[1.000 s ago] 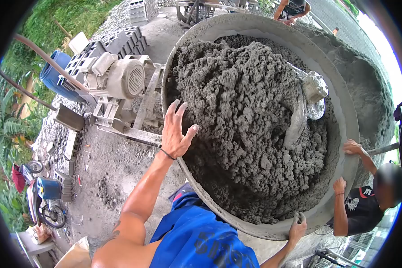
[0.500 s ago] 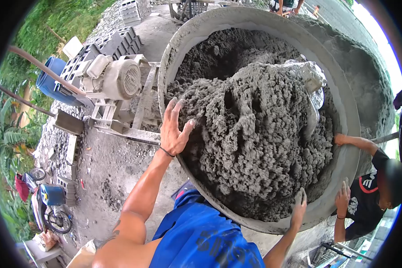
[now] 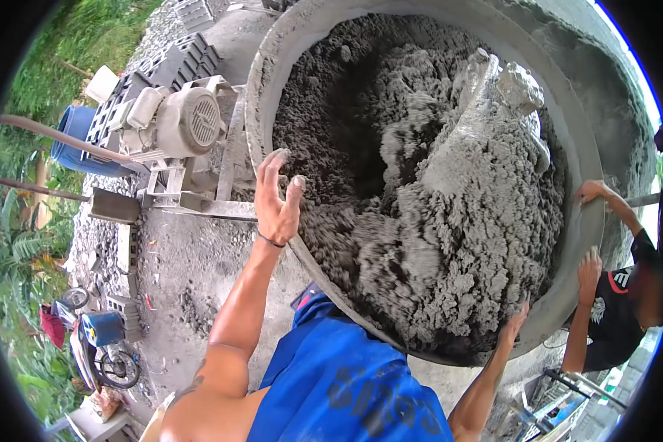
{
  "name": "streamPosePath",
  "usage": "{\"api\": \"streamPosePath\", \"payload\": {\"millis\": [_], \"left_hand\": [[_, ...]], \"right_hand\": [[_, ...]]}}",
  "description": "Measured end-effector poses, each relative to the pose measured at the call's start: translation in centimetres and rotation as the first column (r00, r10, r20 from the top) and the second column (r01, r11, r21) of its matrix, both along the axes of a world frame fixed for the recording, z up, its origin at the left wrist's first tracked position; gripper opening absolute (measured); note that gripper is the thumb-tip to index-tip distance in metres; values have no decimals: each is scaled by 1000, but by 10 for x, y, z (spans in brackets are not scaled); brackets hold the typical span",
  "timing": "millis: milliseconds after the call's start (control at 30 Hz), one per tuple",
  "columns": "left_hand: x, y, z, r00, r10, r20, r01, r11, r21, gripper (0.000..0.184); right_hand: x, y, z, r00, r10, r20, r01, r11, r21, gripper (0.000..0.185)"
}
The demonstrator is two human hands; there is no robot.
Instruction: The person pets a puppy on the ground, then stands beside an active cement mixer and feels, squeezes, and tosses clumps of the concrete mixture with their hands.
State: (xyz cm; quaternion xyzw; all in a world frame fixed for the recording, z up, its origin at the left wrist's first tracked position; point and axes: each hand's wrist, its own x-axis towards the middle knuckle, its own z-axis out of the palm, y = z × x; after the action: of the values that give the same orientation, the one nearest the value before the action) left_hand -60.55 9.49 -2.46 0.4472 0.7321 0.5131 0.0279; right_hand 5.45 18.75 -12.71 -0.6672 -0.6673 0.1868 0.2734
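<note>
- The drum (image 3: 255,110) is filled with grey mix (image 3: 493,265), heaped on the right and sunk into a dark hollow near the middle
- The mix is judged to be well wetted and largely blended, as one grey colour is shown through most of it
- Full evenness is not yet reached, it seems: loose crumbs and lumps are seen across the heap, and no smooth surface is formed
- Parts of the mix are blurred, so it is probably being turned; the paddle (image 3: 521,90) is coated in grey and half buried at its lower end
- All the mix that can be seen in the drum is held within its rim, and none is seen being drawn out
- The left hand (image 3: 278,214) is held wide at the near left rim, fingers spread and thumb apart, with nothing grasped
- The right hand (image 3: 511,328) is reached over the near right rim beside the mix; its grip cannot be told, as the fingers are small and blurred
- On the far right, the rim is touched by a co-worker's hand (image 3: 591,191), with the other hand (image 3: 588,274) placed nearby
- To the left, the motor (image 3: 199,121) is mounted on a frame (image 3: 232,210) beside the drum
</note>
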Motion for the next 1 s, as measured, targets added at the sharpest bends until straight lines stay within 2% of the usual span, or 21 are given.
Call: {"api": "streamPosePath", "payload": {"millis": [33, 100, 200, 233, 267, 300, 367, 400, 433, 500, 600, 633, 700, 733, 767, 800, 833, 867, 900, 933, 1000], "left_hand": [[6, 3, 1, 999, 37, 28, -38, 999, 29, 56], [21, 11, 3, 979, 76, 187, -49, 989, -142, 51], [1, 49, 31, 916, -236, 325, 370, 812, -451, 43], [-15, 70, 25, 884, -378, 274, 467, 718, -517, 47], [-30, 97, 26, 864, -467, 189, 475, 631, -613, 48], [-45, 127, 27, 824, -556, 111, 460, 541, -704, 49], [-86, 198, 7, 803, -595, -31, 357, 523, -774, 48], [-110, 234, -10, 785, -612, -98, 284, 495, -821, 48], [-136, 272, -32, 760, -630, -160, 207, 467, -860, 47], [-188, 346, -82, 791, -596, -136, 106, 353, -929, 49], [-209, 424, -138, 927, -336, -168, 13, 474, -880, 47], [-215, 447, -166, 907, -340, -247, -5, 579, -815, 45], [-220, 495, -196, 775, -519, -360, -8, 563, -827, 44], [-217, 510, -209, 758, -508, -409, -16, 612, -791, 43], [-213, 524, -217, 704, -531, -472, -91, 592, -801, 44], [-220, 544, -230, 590, -639, -493, -129, 528, -839, 50], [-227, 563, -248, 574, -656, -490, -157, 499, -852, 56], [-237, 581, -258, 562, -699, -442, -152, 439, -886, 59], [-251, 593, -269, 484, -740, -468, -143, 460, -876, 58], [-248, 607, -266, 459, -811, -363, -261, 268, -928, 61], [-263, 615, -283, 386, -805, -450, -245, 380, -892, 63]], "right_hand": [[8, -4, 0, 998, 39, 46, -42, 997, 66, 62], [36, -4, -3, 998, 36, 55, -44, 989, 143, 64], [62, -7, -15, 999, -8, 43, -2, 976, 217, 69], [47, -9, -4, 998, -8, 56, -5, 974, 226, 68], [31, -11, 9, 998, -9, 69, -7, 972, 234, 67], [11, -14, 25, 997, -11, 83, -10, 970, 243, 66], [-7, -16, 43, 953, -215, 212, 205, 977, 65, 65], [-36, -16, 56, 940, -336, 49, 332, 940, 74, 62], [-79, -14, 80, 921, -389, -15, 389, 921, 10, 61], [-147, -19, 112, 900, -417, 128, 429, 899, -86, 58], [-190, -49, 111, 897, -307, 318, 401, 868, -294, 57], [-204, -56, 115, 883, -270, 384, 421, 819, -391, 58], [-216, -70, 118, 893, -213, 397, 389, 809, -440, 56], [-222, -84, 119, 905, -140, 402, 334, 820, -466, 53], [-231, -94, 112, 855, -308, 418, 481, 772, -416, 47], [-237, -100, 97, 812, -312, 494, 516, 779, -355, 44], [-238, -104, 89, 762, -310, 569, 542, 786, -297, 40], [-236, -102, 88, 778, -304, 550, 540, 772, -336, 35], [-237, -96, 88, 794, -305, 525, 536, 758, -371, 29], [-243, -88, 90, 802, -325, 501, 547, 737, -398, 29], [-250, -79, 90, 806, -316, 501, 546, 722, -425, 28]]}}
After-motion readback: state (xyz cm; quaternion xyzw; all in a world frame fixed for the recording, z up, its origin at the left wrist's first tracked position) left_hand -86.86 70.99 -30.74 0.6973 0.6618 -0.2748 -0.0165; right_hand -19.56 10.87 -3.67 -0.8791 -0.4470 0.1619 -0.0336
